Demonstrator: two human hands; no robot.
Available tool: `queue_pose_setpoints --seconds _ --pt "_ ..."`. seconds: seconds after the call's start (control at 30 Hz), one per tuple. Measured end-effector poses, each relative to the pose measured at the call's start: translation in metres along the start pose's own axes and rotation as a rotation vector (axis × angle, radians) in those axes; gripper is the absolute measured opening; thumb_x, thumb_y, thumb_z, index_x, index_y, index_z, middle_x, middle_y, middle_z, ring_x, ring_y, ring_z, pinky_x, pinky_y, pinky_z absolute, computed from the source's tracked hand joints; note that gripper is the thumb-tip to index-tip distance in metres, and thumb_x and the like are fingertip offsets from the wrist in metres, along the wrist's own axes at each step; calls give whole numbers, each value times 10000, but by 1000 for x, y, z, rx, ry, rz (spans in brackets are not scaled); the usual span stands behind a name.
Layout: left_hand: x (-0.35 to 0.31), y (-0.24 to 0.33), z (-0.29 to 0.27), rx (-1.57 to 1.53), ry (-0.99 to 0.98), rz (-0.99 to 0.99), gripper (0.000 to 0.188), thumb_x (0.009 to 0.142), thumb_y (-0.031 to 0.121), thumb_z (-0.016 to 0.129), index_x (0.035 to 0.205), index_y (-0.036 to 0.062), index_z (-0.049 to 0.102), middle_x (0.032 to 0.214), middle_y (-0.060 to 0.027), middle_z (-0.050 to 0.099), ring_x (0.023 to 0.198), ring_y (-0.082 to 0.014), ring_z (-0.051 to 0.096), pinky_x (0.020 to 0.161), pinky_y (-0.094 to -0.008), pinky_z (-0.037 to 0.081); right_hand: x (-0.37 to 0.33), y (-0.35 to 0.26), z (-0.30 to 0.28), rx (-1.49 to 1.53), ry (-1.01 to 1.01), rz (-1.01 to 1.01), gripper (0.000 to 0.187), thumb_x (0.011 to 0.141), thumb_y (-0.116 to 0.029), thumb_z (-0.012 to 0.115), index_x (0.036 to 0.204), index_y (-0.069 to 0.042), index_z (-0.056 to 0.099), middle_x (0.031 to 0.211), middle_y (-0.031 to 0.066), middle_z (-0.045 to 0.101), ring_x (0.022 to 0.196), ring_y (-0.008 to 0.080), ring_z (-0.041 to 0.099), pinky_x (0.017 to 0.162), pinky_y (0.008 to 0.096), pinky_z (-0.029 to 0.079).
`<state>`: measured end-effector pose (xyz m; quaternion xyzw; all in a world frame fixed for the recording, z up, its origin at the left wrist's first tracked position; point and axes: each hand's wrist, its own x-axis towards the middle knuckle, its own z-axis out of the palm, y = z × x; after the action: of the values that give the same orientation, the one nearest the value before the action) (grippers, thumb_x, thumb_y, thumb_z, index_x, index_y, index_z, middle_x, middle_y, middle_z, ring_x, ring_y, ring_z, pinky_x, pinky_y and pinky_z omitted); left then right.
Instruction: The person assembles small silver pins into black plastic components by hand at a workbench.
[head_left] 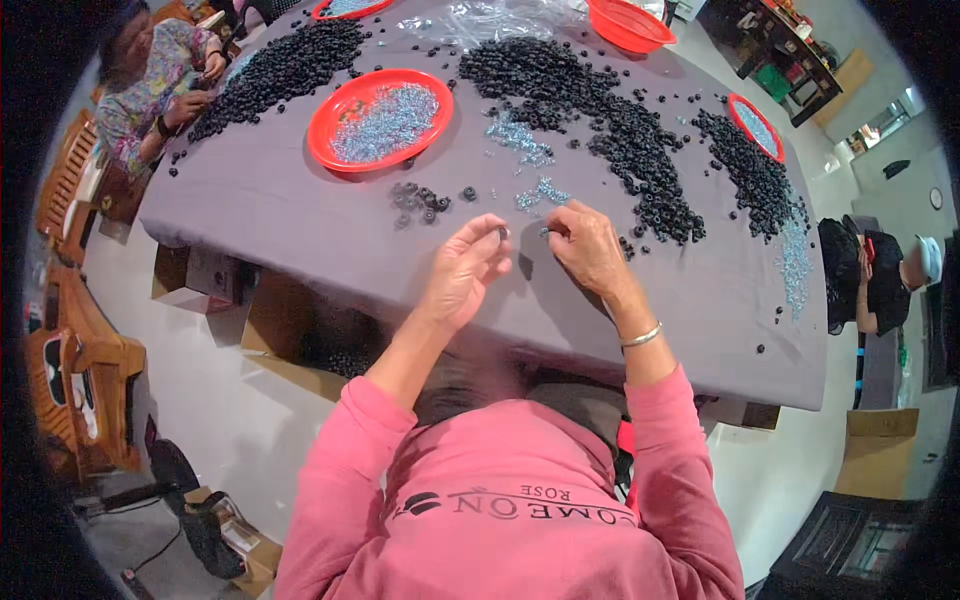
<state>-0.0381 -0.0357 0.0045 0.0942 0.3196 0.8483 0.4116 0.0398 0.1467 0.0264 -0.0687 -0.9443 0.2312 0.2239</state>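
Observation:
My left hand (468, 266) is raised just over the near side of the table, its thumb and fingertips closed on a small black round part (502, 233). To its right, my right hand (590, 246) is pinched low over the cloth, with a tiny silvery-blue piece (544, 232) at its fingertips. Just beyond the right hand lies a little scatter of silvery-blue pieces (540, 194). Several loose black round parts (425, 203) sit on the cloth beyond my left hand.
A grey cloth (330, 235) covers the table. Heaped black parts (640, 150) spread across its middle. A red plate (318, 140) holds silvery-blue pieces; a red basin (628, 32) stands farther back. At the far left another person (165, 80) sits handling parts. Cardboard boxes (190, 290) stand under the table.

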Motion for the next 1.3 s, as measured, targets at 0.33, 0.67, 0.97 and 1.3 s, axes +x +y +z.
queue_pose_setpoints --seconds 0.33,0.67,0.97,1.3 --pt "1 -1 -2 -34 -23 -4 160 877 95 579 1035 81 567 916 -13 582 826 -105 562 654 -236 457 -1 10 -11 105 54 42 83 679 -18 610 757 1 593 660 82 593 579 155 578 556 268 466" --pt "-2 2 2 10 28 -16 154 876 107 582 1028 82 570 915 0 582 826 -97 561 658 -234 456 9 8 -48 323 256 69 69 731 9 617 795 -12 605 676 -6 603 611 42 526 591 195 446" --pt "1 4 0 21 -12 -22 143 876 103 580 1018 93 572 913 6 579 829 -90 553 665 -226 454 -8 4 -77 1 365 29 152 675 14 615 823 -12 639 743 60 597 617 135 547 557 237 435" --pt "-1 3 -1 27 -24 -34 140 891 125 564 1030 101 563 910 16 550 836 -84 542 705 -241 447 -30 24 -46 63 271 226 55 759 -18 619 810 -11 638 695 52 617 596 89 563 563 230 448"
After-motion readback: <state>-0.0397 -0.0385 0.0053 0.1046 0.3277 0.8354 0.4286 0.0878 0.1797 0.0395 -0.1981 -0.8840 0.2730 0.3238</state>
